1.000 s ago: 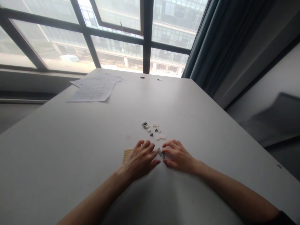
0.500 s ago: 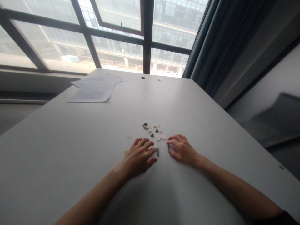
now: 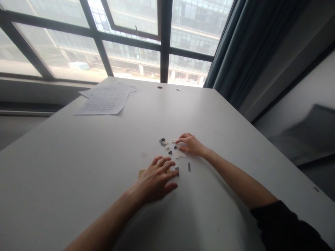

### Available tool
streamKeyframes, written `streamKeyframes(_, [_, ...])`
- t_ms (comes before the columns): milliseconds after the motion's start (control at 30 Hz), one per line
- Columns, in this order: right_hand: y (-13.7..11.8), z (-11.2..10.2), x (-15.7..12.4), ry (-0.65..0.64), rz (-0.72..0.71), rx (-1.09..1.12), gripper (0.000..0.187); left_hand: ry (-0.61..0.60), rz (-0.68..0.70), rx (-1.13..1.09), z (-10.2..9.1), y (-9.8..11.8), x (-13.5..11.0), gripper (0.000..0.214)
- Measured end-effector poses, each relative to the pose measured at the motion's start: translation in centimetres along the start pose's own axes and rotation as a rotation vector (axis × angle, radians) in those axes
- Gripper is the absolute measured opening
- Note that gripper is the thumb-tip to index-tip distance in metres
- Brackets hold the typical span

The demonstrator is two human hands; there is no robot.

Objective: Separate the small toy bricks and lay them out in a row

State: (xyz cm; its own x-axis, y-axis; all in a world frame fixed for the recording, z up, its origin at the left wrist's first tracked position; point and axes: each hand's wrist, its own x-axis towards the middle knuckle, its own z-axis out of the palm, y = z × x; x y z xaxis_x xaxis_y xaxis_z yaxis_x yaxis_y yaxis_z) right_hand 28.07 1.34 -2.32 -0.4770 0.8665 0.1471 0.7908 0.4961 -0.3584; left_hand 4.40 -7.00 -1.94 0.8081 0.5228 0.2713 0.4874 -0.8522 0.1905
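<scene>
My left hand (image 3: pixel 159 177) lies low over the table with its fingers spread. It partly covers a tan studded plate (image 3: pixel 141 172), and a small grey brick (image 3: pixel 177 170) sits at its index fingertip. My right hand (image 3: pixel 191 145) reaches in over the small pieces, thumb and fingers apart. Its fingertips are beside a white studded brick (image 3: pixel 173 141), and the thumb is close to a small black piece (image 3: pixel 175 147). Below it are flat white pieces (image 3: pixel 182 154), partly hidden. A narrow grey brick (image 3: pixel 188 166) stands apart between the hands.
A cluster of black, grey and white bricks (image 3: pixel 163 141) lies left of my right hand, with another black piece (image 3: pixel 170 152) nearby. Printed papers (image 3: pixel 104 101) rest at the table's far left. Behind the white table (image 3: pixel 222 139) are a window and a dark curtain (image 3: pixel 235 52).
My right hand has left the narrow grey brick, which stays on the table, and moved forward and left to the white pieces. My left hand has shifted slightly, its grey brick a little nearer me.
</scene>
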Motion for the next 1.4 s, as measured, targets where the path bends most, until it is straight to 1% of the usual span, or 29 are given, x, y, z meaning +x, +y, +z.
streamKeyframes(233, [0.3,-0.2,0.5,-0.021,0.043,0.020,0.033,-0.003,-0.008,-0.025,0.0,-0.2,0.0,0.030])
streamKeyframes(500, [0.9,-0.2,0.4,-0.021,0.038,0.040,0.026,0.009,-0.015,0.016,-0.4,-0.7,-0.1,0.029])
streamKeyframes(700, [1.2,-0.1,0.1,-0.014,0.069,0.073,0.034,0.038,0.011,0.018,-0.5,-0.7,0.0,0.034])
streamKeyframes(833, [1.1,-0.1,0.0,-0.012,0.079,0.063,0.028,0.027,0.013,0.012,-0.2,-0.9,0.0,0.034])
streamKeyframes(933, [0.4,-0.2,-0.8,0.056,0.085,0.059,0.024,0.013,0.005,0.017,-0.2,-1.1,-0.1,0.034])
streamKeyframes(1000, [-0.6,-0.2,-2.0,0.126,0.088,0.084,0.024,0.019,0.001,0.021,-0.2,-1.2,0.0,0.033])
streamKeyframes(1067, [-1.9,-0.1,-3.6,0.162,0.079,0.109,0.025,0.035,0.003,0.028,-0.2,-1.2,0.0,0.032])
streamKeyframes(1167, [-3.7,0.5,-6.0,0.116,0.053,0.105,0.026,0.046,0.010,0.037,-0.2,-1.4,0.0,0.032])
streamKeyframes(1233, [-4.6,0.9,-7.0,0.086,0.034,0.099,0.027,0.043,0.011,0.037,-0.2,-1.5,-0.1,0.033])
streamKeyframes(1400, [-5.3,1.6,-7.4,0.078,0.012,0.104,0.029,0.016,0.009,0.023,-0.1,-1.8,-0.2,0.033])
